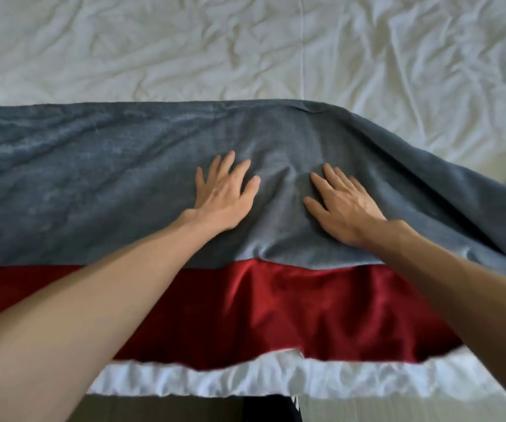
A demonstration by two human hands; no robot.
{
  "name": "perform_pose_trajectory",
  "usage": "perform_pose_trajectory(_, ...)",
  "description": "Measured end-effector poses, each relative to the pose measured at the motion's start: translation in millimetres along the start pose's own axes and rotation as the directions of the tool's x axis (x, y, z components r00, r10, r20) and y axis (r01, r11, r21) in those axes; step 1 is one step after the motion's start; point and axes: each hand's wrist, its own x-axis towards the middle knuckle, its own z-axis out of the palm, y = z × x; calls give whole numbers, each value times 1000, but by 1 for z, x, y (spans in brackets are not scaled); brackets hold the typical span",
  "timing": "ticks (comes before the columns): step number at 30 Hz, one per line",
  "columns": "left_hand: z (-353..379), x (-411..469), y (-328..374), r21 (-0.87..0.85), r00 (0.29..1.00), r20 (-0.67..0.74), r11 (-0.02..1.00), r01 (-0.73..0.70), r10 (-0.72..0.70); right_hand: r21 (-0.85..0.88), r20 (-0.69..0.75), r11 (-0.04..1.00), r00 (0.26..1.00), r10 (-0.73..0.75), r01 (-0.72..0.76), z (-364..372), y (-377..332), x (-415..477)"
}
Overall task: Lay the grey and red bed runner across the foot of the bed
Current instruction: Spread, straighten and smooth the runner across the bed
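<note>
Runner [93,166] spread across the foot of the white, creased bed [184,47]. Its grey band [63,208] lies on the far side and its glossy red band [291,309] on the near side, stopping just short of the bed's foot edge. The left part lies flat. The middle puckers, and at the right the far edge slants nearward, rumpled.

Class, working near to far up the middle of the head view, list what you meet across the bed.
White bedding edge at the foot → shiny red satin band of the bed runner → soft grey band of the runner, left hand and right hand flat on it → wrinkled white bedsheet.
</note>
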Motion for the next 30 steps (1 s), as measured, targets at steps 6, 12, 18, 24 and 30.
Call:
perform_pose_trajectory(6, -7, -73, 30, -65, 994, -36, 992, -105, 103, -42, -124, 999, 992, 2, -8, 11, -9, -77)
perform_pose_trajectory(12, 17, -142, 63, 50, 955, -19, 954, -295, 296, -83, -102, 996, 995, -20, 11, 39, 14, -153)
perform_pose_trajectory(18, 57, -181, 90, 150, 895, 180, 888, -435, 408, -75, -109, 995, 991, -78, 70, 46, 53, -203)
perform_pose_trajectory(24, 74, -189, 118, 160, 863, 172, 851, -501, 476, -119, -102, 983, 983, -151, 139, 32, 96, -238)
perform_pose_trajectory(30, 81, -195, 140, -58, 924, 121, 931, -359, 364, -136, 55, 958, 968, -246, 252, 21, 124, -244)
